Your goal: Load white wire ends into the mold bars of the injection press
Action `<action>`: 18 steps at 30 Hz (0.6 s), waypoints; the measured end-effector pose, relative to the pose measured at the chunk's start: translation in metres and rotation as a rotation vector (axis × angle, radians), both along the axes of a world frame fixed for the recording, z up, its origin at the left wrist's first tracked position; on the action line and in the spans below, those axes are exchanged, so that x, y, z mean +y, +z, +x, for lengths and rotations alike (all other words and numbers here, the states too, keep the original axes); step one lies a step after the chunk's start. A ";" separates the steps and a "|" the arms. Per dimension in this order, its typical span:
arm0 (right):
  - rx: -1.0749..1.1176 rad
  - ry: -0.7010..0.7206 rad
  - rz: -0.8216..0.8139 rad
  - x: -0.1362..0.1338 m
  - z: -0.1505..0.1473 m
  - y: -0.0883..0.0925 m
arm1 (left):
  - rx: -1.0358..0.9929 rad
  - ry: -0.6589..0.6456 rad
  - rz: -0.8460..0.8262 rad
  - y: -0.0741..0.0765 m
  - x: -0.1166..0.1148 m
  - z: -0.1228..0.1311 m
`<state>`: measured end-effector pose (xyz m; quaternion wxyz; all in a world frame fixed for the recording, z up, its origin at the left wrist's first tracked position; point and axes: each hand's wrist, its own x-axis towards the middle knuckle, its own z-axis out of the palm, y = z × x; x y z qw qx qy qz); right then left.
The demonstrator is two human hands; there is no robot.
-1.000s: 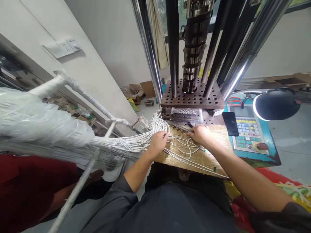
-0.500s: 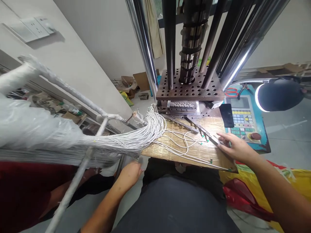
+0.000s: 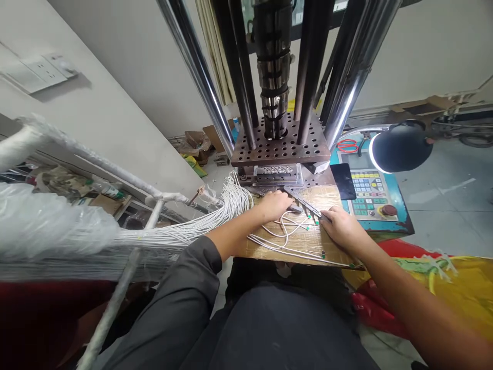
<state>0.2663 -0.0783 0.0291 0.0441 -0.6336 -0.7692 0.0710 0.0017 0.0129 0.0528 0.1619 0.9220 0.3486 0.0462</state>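
Wires [image 3: 285,229], thin and white with small green ends, lie in loose loops on the brown worktop [image 3: 334,196], between the two hands. They come out of a thick bundle [image 3: 181,234] that hangs in from the left over a padded rail.

A narrow metal strip [image 3: 306,206] lies slantwise on the worktop in front of the press [image 3: 281,146]. Some green wire ends sit along its near edge.

The left hand [image 3: 274,204] rests palm down on the far end of the strip. Its fingers are bent and close together, but it is not possible to tell if they pinch a wire or only press on the metal. The right hand [image 3: 342,228] is at the near end of the strip. Its fingers are drawn together toward the last green ends, and their tips are hidden, so the grip is also not clear.

To my judgement, the step in hand is the seating of wire ends into the strip, one beside the other, while the left hand keeps it from sliding.

A next move calls for:
- a fine pinch on a single wire, close to its green end
- a steady strip
- care that the loops do not cross or drag out the ends that are already placed
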 end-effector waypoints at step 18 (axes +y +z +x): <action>0.206 -0.066 -0.064 -0.004 0.026 0.010 | 0.059 0.024 0.104 -0.025 0.029 -0.012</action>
